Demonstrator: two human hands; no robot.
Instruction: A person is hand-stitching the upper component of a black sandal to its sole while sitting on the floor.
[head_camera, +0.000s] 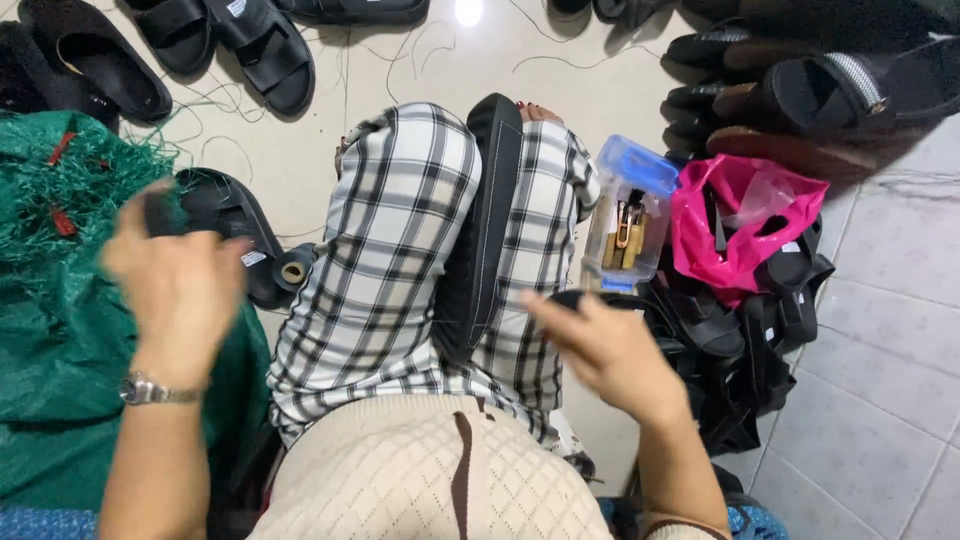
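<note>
A clear plastic box (625, 225) with a blue lid stands on the floor just beside the person's right knee, holding upright brass-coloured and dark pieces. Touching its right side lies a crumpled bright pink plastic bag (745, 225), resting on a heap of black sandals. 2 small white labels show: 1 on the black sole (253, 258) at the left, 1 inside a sandal (237, 8) at the top edge.

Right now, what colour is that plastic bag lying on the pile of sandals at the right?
Bright pink; the plastic bag shows best in the head view.
</note>
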